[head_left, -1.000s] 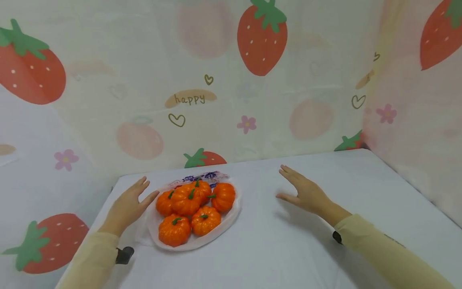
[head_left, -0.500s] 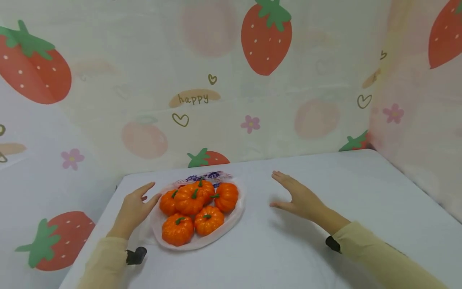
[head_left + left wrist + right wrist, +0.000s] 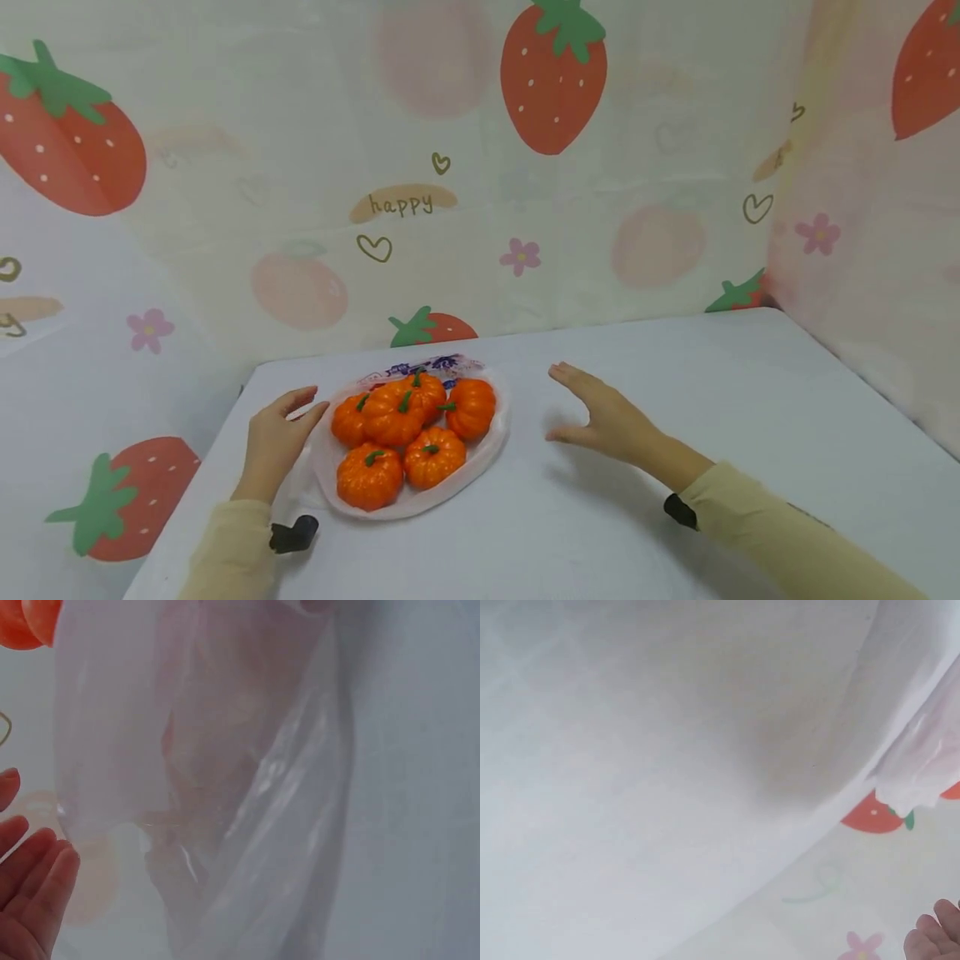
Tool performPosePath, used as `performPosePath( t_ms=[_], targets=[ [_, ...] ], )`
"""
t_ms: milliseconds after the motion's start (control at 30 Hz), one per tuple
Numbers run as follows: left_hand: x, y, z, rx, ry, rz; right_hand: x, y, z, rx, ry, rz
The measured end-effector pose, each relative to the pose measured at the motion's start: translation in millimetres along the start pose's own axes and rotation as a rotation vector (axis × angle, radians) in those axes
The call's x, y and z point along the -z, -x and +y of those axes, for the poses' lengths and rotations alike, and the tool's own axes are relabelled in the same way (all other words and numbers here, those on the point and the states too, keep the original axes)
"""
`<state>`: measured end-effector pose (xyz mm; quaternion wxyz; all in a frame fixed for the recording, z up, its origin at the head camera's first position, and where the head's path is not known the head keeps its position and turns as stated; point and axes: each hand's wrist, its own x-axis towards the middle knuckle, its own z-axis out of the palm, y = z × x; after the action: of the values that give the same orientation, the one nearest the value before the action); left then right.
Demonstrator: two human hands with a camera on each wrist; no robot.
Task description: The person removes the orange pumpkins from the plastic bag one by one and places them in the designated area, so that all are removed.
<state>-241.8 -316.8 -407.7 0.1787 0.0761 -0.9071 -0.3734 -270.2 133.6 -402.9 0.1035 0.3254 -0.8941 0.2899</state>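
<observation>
Several small orange pumpkins [image 3: 393, 417] with green stems lie in a whitish plastic bag [image 3: 487, 454] whose opening spreads around them. Blue print shows on its far edge. My left hand [image 3: 273, 442] hovers just left of the bag, fingers gently bent, thumb pointing at the pumpkins. In the left wrist view, the fingertips of that hand [image 3: 37, 885] come close to the thin, see-through bag [image 3: 247, 750]; whether they touch it I cannot tell. Over the table to the right is my right hand [image 3: 607, 421], thumb and fingers spread apart, holding nothing.
A white cloth covers the table [image 3: 675, 367]. Behind it hangs a pale curtain [image 3: 555, 208] printed with strawberries, flowers and hearts, and a similar one closes the right side. Dark wrist devices [image 3: 294, 533] are strapped under both sleeves.
The right hand has moved left, toward the pumpkins. My left hand has drawn its fingers in and bent them a little more. Bag and pumpkins stay put while the view shifts slightly.
</observation>
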Motion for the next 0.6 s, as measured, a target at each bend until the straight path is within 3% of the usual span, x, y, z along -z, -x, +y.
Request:
performPosePath(
  t_ms=[267,600],
  targets=[
    [-7.3,3.4,-8.1,0.181,0.074,-0.044,-9,-3.2,-12,0.009,-0.053,0.017],
    [-11.9,8.4,-8.9,0.225,0.133,-0.017,-23,-14.0,-24,0.07,-0.103,0.094]
  ],
)
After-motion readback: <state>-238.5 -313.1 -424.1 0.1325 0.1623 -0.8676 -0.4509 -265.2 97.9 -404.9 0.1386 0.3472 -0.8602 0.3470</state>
